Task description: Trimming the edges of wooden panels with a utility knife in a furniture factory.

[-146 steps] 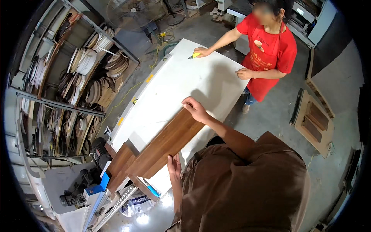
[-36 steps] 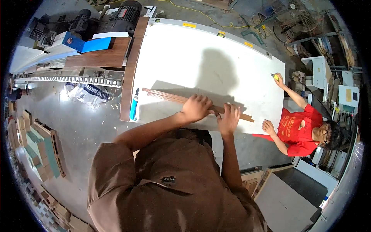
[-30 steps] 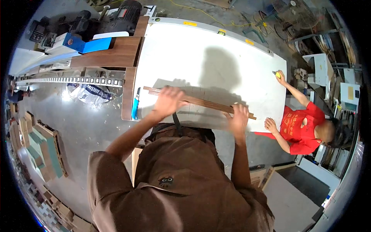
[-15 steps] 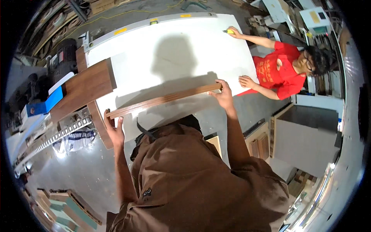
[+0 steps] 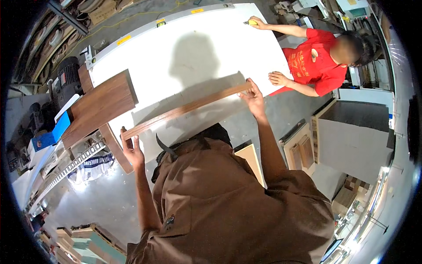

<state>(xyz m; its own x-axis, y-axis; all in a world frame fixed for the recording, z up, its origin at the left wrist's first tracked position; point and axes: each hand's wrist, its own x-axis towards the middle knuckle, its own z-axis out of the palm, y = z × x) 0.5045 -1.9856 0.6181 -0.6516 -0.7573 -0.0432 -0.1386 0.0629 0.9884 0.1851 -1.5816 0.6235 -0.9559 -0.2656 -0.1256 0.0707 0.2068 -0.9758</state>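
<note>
A long brown wooden board [image 5: 187,108], seen along its narrow edge, spans the space between my two hands above the near side of a white tabletop [image 5: 233,46]. My left hand [image 5: 133,149] grips its left end, thumb on the near side. At the other end, my right hand [image 5: 253,100] pinches the board between thumb and fingers. The board slants, its right end farther from me than its left. A wider brown wooden panel [image 5: 103,107] lies at the table's left end, near my left hand.
Across the right end, a person in a red shirt [image 5: 314,61] holds a small yellow tool [image 5: 252,22] over the table. A long level [image 5: 160,22] runs along the far edge. Left stands a dark motor [image 5: 69,75]; a large grey box-shaped unit [image 5: 354,132] is at right.
The table and its surroundings sit higher and slightly left in the picture. The board has rolled a little in my hands, so its face shows differently. Both hands still grip its ends.
</note>
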